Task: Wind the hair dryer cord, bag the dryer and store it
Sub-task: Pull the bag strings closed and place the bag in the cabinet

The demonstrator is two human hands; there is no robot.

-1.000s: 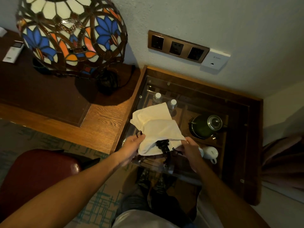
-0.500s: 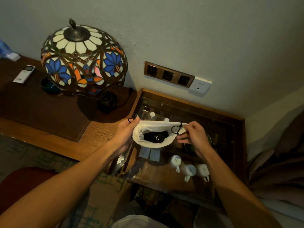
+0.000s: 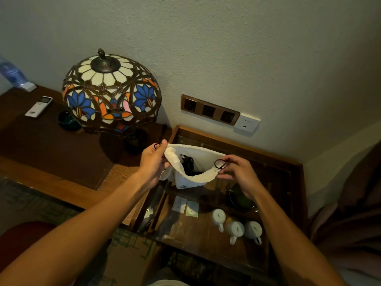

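A cream drawstring bag [image 3: 192, 174] hangs between my two hands above a glass-topped cabinet [image 3: 237, 203]. Its mouth is held open toward me. Inside it I see the black hair dryer [image 3: 188, 165] with its cord, mostly hidden by the cloth. My left hand [image 3: 153, 159] pinches the bag's left rim and a black drawstring loop. My right hand [image 3: 235, 172] pinches the right rim with another black drawstring loop showing at the fingertips.
A stained-glass lamp [image 3: 111, 91] stands on the wooden desk [image 3: 61, 153] to the left, with a remote [image 3: 38, 106] and a water bottle [image 3: 13, 76] behind it. Three white mugs [image 3: 237, 226] and a dark kettle [image 3: 240, 198] lie under the glass. Wall sockets [image 3: 209, 110] sit above.
The bag has been lifted off the glass top and turned mouth-up. Both hands moved from its lower end to the two sides of the rim. The dryer has dropped deeper inside.
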